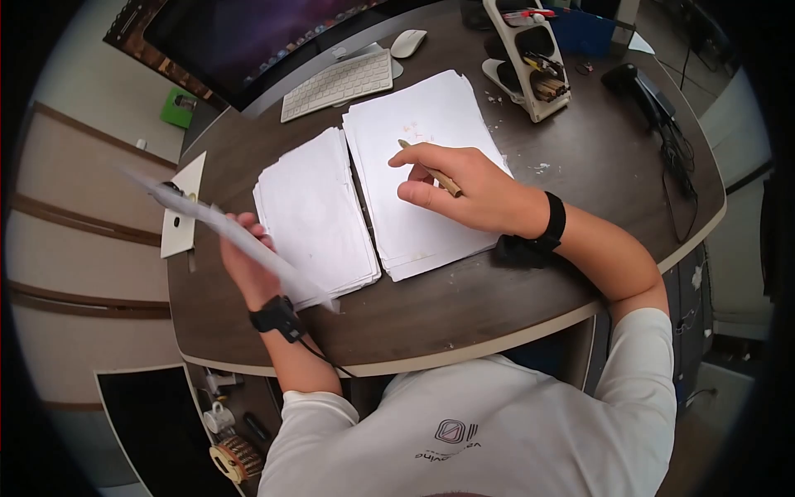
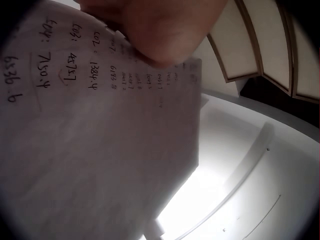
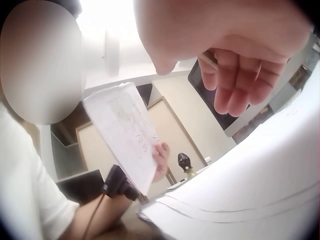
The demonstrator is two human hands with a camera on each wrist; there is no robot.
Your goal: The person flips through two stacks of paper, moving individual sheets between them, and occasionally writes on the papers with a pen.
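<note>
My left hand (image 1: 248, 265) holds a raised, tilted paper (image 1: 286, 272) left of the left paper stack (image 1: 310, 207). Handwritten lines and numbers cover part of this paper (image 2: 90, 130) in the left wrist view, with the hand (image 2: 172, 30) at its top edge. Over the right paper stack (image 1: 431, 108), my right hand (image 1: 484, 186) holds a brown pen or pencil (image 1: 449, 181) across its fingers. The right wrist view shows the written side of the raised paper (image 3: 125, 130) and curled fingers of the right hand (image 3: 225, 45). Small orange marks show on the right stack.
A keyboard (image 1: 339, 85), mouse (image 1: 408, 43) and monitor (image 1: 240, 41) stand beyond the stacks. A pen organizer (image 1: 530, 62) is at the back right, with white scraps (image 1: 542, 167) near it. Black cables (image 1: 675, 153) lie farther right; a white board (image 1: 184, 207) is at left.
</note>
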